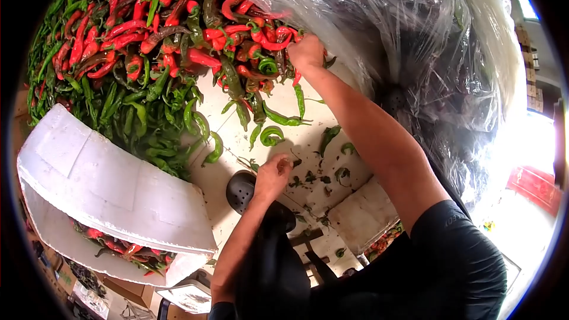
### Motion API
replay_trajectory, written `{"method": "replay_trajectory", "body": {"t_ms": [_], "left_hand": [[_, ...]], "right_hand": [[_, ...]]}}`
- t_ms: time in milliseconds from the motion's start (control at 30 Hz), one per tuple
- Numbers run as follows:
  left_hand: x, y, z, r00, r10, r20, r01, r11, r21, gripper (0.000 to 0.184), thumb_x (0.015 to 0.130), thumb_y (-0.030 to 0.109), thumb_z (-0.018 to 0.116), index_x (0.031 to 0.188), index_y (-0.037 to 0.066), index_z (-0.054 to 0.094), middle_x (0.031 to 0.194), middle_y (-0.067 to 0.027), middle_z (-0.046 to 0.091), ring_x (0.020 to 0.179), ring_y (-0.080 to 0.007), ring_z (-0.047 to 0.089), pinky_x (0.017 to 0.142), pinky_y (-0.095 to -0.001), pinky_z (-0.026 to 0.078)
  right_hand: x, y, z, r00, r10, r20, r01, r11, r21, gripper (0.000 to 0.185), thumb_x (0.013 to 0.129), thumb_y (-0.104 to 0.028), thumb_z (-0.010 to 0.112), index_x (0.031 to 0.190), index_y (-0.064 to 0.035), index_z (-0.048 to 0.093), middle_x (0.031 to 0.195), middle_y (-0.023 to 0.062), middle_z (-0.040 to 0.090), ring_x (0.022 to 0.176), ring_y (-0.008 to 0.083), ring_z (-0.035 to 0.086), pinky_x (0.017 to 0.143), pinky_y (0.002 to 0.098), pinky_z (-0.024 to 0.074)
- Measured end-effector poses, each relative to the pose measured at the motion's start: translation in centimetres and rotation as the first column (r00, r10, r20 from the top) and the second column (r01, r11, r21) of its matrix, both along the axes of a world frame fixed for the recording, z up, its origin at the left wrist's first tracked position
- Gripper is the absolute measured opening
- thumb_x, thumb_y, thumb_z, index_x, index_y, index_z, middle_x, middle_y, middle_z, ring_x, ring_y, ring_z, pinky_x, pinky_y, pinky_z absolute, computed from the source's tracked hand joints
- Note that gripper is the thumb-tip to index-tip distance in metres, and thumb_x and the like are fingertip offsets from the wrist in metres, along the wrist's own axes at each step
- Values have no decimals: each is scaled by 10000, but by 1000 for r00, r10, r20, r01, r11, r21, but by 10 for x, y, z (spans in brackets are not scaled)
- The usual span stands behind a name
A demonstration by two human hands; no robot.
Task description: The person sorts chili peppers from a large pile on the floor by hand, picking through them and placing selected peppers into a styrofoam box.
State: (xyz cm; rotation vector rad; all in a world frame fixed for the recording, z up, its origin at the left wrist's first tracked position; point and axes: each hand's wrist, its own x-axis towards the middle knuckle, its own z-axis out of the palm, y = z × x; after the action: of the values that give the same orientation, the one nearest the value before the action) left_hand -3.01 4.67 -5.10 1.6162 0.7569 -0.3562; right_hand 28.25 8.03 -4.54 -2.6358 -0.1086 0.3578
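The right hand [306,51], curled narrow, touches red chili peppers [272,44] at the heap's far right edge, apparently within easy reach. The left hand [274,176] is pinched above the floor [219,112]; I cannot tell whether either grips anything. The foam box [118,172], near left, likely keeps its peppers apart.

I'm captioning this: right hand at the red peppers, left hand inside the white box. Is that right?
No: the left hand isn't inside the white box; the head view shows it outside, near the dark shoe. The right hand is at the red peppers.
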Motion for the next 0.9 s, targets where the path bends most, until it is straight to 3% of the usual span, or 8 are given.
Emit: {"method": "replay_trajectory", "body": {"t_ms": [133, 300, 433, 567, 633, 700, 733, 900], "left_hand": [[-8, -1, -9, 1000, 17, 22, -18, 1000, 8, 304, 916, 161, 657, 1192, 36, 652, 930, -156, 735, 829, -262, 721, 769, -352, 567], [-14, -5, -24, 995, 89, 36, -87, 995, -43, 275, 924, 161, 649, 1176, 55, 668, 914, -161, 731, 804, -241, 716, 763, -342, 564], [-17, -9, -30, 996, 86, 27, -83, 992, -94, 288, 930, 177, 659, 1182, 38, 665, 933, -134, 735, 810, -196, 702, 750, -324, 557], [-20, -11, -46, 983, 183, -3, -178, 955, -236, 302, 935, 156, 647, 1201, 13, 648, 964, -80, 734, 830, -142, 671, 763, -289, 539], [-16, -7, -42, 985, 169, 18, -162, 964, -210, 298, 940, 143, 635, 1204, 3, 641, 956, -86, 731, 828, -140, 669, 763, -287, 535], [-11, -5, -37, 984, 174, 43, -161, 965, -209, 291, 952, 124, 609, 1207, -16, 628, 929, -78, 719, 820, -138, 663, 754, -284, 531], [-10, -6, -35, 980, 190, 51, -174, 959, -223, 279, 963, 113, 605, 1209, -17, 625, 953, -69, 704, 815, -138, 656, 732, -280, 528], [-5, -13, -30, 973, 227, -34, -223, 898, -380, 314, 973, 152, 634, 1236, -19, 620, 1027, -80, 688, 840, -152, 657, 702, -280, 521]], "right_hand": [[31, -28, 3, 974, 149, -171, -153, 988, -13, 304, 787, -163, 651, 1012, 33, 711, 1017, 281, 698, 998, 411, 688, 875, 463, 560], [53, -155, 101, 857, 451, -248, -434, 893, 123, 240, 814, -183, 683, 954, 11, 692, 706, 136, 691, 646, 252, 691, 658, 389, 558], [-8, -246, 244, 886, 304, -351, -300, 952, 66, 172, 928, -100, 592, 1023, 1, 694, 794, 126, 680, 626, 220, 654, 639, 355, 518], [-79, -391, 286, 871, 490, -32, -474, 823, -314, 197, 987, -146, 556, 1004, -3, 690, 840, 165, 605, 798, 290, 635, 714, 398, 512], [-116, -447, 303, 892, 52, -449, -237, 899, -367, 223, 997, -182, 535, 1008, -16, 685, 897, 200, 629, 848, 349, 629, 792, 426, 501], [-149, -524, 296, 849, 361, -385, -485, 822, -300, 134, 948, -114, 629, 1006, -10, 692, 823, 136, 645, 794, 256, 638, 712, 391, 523], [-170, -542, 295, 868, -31, -495, -125, 952, -279, 112, 907, -33, 648, 1004, 6, 685, 826, 120, 655, 738, 219, 636, 670, 385, 527], [-225, -529, 310, 663, -29, -748, -279, 918, -283, 192, 935, -132, 611, 1040, 11, 685, 855, 155, 686, 753, 229, 660, 686, 385, 536]]}}
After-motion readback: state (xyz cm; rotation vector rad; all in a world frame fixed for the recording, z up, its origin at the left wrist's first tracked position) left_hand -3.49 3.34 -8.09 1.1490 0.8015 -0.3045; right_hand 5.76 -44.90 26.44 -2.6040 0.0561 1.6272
